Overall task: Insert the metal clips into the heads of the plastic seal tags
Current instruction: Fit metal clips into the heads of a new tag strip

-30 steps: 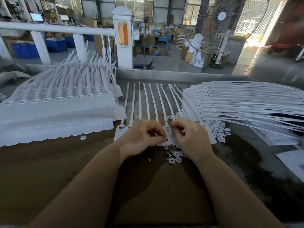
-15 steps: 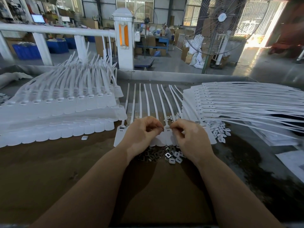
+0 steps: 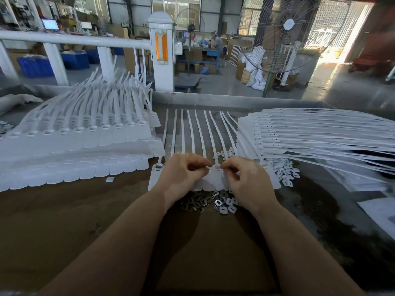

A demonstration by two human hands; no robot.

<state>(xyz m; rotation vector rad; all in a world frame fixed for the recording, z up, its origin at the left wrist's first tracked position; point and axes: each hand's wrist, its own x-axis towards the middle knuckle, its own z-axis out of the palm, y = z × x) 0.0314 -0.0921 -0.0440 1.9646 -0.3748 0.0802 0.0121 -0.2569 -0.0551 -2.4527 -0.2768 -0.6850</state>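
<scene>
Both hands, left [image 3: 183, 174] and right [image 3: 245, 180], meet with fingers curled.

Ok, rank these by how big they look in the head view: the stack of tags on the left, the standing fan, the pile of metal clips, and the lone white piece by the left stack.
1. Stack of tags
2. Standing fan, though it is farther off, so its true size is unsure
3. Pile of metal clips
4. Lone white piece

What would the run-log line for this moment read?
stage: clip insertion | left hand: pinching tag head | right hand: pinching same head | metal clips: heaped beneath hands | clip seated: cannot tell
</scene>
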